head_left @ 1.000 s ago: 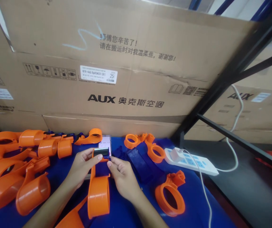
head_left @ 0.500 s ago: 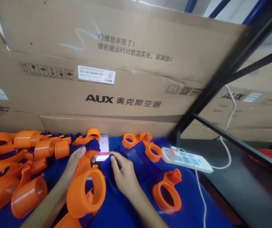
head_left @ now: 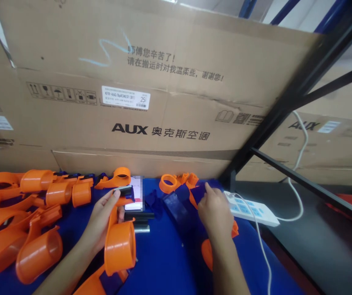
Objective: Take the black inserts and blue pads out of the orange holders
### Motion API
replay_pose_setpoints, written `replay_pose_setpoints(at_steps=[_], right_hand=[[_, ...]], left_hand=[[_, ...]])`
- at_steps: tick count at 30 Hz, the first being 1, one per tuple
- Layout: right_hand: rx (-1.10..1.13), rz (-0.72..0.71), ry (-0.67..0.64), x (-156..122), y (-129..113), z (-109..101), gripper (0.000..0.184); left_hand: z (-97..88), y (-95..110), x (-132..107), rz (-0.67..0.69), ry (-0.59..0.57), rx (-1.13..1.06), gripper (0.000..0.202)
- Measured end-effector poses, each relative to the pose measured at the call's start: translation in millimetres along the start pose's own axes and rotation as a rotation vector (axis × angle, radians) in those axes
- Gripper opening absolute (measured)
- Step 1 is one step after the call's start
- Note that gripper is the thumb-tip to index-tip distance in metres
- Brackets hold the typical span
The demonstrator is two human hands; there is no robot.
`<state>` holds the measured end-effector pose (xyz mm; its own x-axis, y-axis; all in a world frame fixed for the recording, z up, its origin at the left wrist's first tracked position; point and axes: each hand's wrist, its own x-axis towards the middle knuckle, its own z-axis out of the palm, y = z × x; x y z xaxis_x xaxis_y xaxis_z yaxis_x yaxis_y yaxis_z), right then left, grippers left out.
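Observation:
My left hand [head_left: 102, 219] is closed around an orange plastic tape dispenser [head_left: 119, 241], held upright over the blue table with its round drum toward me. My right hand [head_left: 214, 211] has reached right to the loose parts at the back, its fingers curled on a dark blue plastic piece [head_left: 198, 192] beside an orange ring part [head_left: 169, 183]. A phone [head_left: 134, 196] with a lit screen lies flat between the hands. Dark metal strips [head_left: 141, 216] lie just below the phone.
A pile of orange dispensers [head_left: 19, 221] fills the left of the blue table [head_left: 163, 262]. A white power strip [head_left: 251, 209] with its cable lies at the right. Large cardboard boxes [head_left: 151, 82] stand behind, and a black rack frame [head_left: 298, 90] slants at the right.
My right hand left the dispenser and moved right to the blue piece near the orange rings. My left hand turned the dispenser and keeps holding it.

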<state>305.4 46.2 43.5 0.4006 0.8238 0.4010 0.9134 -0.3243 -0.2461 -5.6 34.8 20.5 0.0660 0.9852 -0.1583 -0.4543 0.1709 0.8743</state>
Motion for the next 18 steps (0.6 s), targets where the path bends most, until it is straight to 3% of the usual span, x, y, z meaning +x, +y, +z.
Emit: replay_pose_setpoints(at_steps=[4,7,10,12,15,18], right_hand=[[-0.062,-0.054,-0.121,5.9,4.3,8.7,0.045],[0.089,-0.122,0.033,5.0,-4.6,8.9,0.034],[0.511,-0.293,0.193,-11.8,-28.5,4.8,0.028],[0.794,-0.463,0.028,-31.4,-49.1,2.8,0.028],[0.943,-0.631,-0.222,-61.7,-76.1,4.3,0.049],[0.997,-0.651,-0.247,-81.4,-90.2,11.4,0.058]], left_hand=[[-0.1,-1.3,1.3,-0.009,-0.019,0.015,0.039],[1.6,-1.4,0.7,-0.014,-0.031,0.006,0.038],[4.3,-2.2,-1.9,-0.002,-0.048,0.01,0.035],[6.4,-2.9,-4.5,0.017,-0.057,0.022,0.033],[9.6,-3.5,-8.4,0.032,-0.104,0.046,0.033],[12.6,-4.4,-10.8,0.024,-0.156,0.073,0.035]])
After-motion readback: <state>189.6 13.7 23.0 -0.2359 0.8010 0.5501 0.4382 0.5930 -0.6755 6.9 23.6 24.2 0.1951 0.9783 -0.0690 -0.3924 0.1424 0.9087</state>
